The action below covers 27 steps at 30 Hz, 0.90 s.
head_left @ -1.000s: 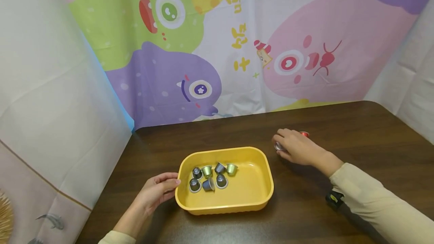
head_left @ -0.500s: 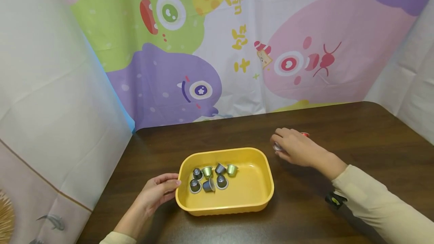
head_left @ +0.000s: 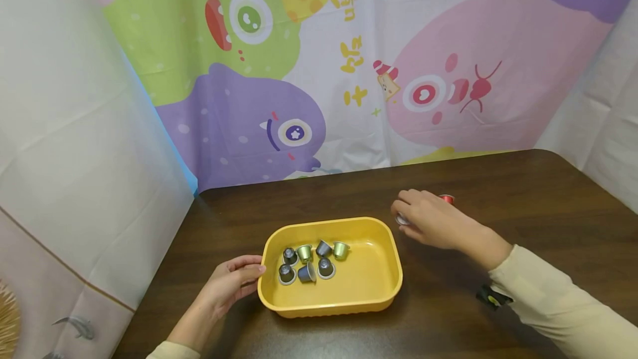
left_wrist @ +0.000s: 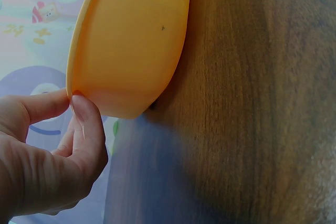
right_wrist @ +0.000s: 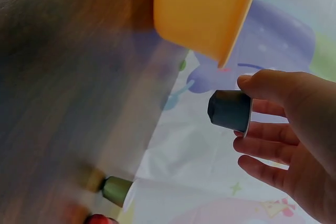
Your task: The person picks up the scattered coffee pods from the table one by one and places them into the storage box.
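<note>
My left hand (head_left: 229,284) pinches the left rim of a yellow plastic bin (head_left: 349,306) between thumb and fingers; the left wrist view shows the grip at the edge. Several coffee capsules stand or lie in the bin's left half, among them a green capsule (head_left: 341,250), a dark capsule (head_left: 326,267) and a blue one (head_left: 306,272) on its side. To the right of the bin, my right hand (head_left: 431,219) holds a dark coffee capsule (right_wrist: 230,109) by its rimmed end, thumb on one side and fingers on the other. In the head view the hand mostly covers this capsule.
Beyond my right hand, a red capsule (head_left: 447,199) stands on the dark wooden table (head_left: 523,209). Close to it is another green capsule (right_wrist: 116,191), hidden in the head view. A cartoon-printed curtain (head_left: 349,143) hangs along the table's back edge.
My right hand, with the dark capsule in it, has shifted a little left toward the bin and come away from the red capsule. The left hand and bin stay put.
</note>
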Motion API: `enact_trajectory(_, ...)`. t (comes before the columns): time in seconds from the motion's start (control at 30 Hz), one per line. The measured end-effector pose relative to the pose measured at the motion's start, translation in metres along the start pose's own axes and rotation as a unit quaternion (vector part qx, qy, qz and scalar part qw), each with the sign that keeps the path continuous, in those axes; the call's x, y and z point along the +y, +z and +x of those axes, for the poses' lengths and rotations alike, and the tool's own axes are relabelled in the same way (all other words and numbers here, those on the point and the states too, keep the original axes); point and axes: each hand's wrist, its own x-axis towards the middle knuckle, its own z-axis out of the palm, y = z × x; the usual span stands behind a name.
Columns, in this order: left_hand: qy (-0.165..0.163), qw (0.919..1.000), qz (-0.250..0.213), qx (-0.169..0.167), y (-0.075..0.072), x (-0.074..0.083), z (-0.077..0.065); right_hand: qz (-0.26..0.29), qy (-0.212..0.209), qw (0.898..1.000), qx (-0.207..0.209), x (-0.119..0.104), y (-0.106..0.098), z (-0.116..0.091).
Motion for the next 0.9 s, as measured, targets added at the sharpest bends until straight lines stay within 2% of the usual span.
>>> enact_trajectory(0.37, 0.001, 1.0, -0.005, -0.003, -0.001, 0.0, 0.0, 0.003, -0.022, 1.0, 0.022, -0.007, -0.004, 0.008)
enact_trajectory(0.5, 0.003, 1.0, -0.005, -0.004, -0.001, 0.0, -0.001, 0.01, -0.021, 1.0, 0.018, -0.01, -0.005, 0.011)
enact_trajectory(0.67, 0.002, 1.0, -0.006, -0.001, -0.001, -0.001, -0.001, 0.011, -0.015, 1.0, -0.002, -0.015, -0.008, 0.019)
enact_trajectory(0.9, 0.003, 1.0, -0.003, -0.002, 0.0, -0.001, 0.0, 0.012, -0.009, 0.999, -0.05, -0.019, -0.013, 0.033)
